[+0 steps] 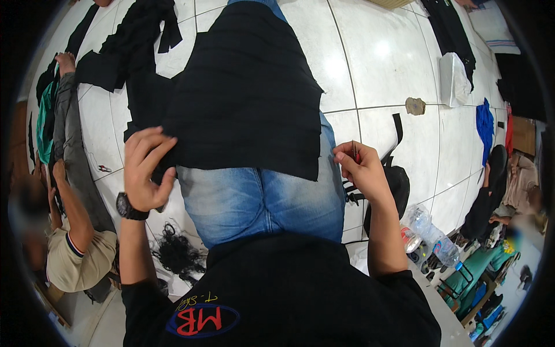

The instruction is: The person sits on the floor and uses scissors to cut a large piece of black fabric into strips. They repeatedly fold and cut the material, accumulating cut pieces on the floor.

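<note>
1. Our left hand (145,169) spreads loosely at the black cloth's (248,98) left edge; well apart, our right hand (359,166) pinches a red tool (357,156).
2. The cloth lies across our jeans (225,199).
3. Tangle (176,253) left, bag (397,191) right; bottles (445,250), stone (415,106) beyond.

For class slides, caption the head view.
Black cloth across jeans, left hand at its edge, right hand holding something red.

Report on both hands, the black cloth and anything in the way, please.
Left hand open at black cloth; right hand pinching small red item. Cloth spread over jeans-clad legs. Black strapped item at right, clear of cloth.
</note>
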Motion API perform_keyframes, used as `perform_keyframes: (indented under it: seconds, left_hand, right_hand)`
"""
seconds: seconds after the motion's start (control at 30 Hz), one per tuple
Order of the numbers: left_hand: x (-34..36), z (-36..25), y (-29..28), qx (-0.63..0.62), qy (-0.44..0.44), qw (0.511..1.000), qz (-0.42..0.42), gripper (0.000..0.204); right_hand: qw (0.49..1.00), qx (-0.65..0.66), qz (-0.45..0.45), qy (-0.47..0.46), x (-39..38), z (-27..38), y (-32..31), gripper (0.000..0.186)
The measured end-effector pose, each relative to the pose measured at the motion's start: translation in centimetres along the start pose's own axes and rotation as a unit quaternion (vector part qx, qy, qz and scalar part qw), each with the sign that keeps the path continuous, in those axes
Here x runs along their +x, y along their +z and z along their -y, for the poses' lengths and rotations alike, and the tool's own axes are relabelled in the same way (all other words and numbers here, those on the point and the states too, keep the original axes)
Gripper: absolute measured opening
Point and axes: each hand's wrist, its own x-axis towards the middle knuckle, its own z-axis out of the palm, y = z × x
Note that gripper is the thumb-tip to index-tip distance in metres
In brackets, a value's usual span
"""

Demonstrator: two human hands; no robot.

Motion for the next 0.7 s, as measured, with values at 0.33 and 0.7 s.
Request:
perform_keyframes:
  seconds: [0.33, 0.7]
  left_hand:
    - [13.9, -7.9, 15.5, -0.203, 0.179, 0.950, 0.157, 0.025]
    - [13.5, -8.1, 16.9, -0.334, 0.054, 0.937, 0.081, 0.007]
  right_hand:
    - [0.993, -0.107, -0.019, -0.048, -1.1, 0.6, 1.8, 0.030]
    - [0.978, -0.187, -0.045, -0.082, -0.2, 2.5, 4.1, 0.024]
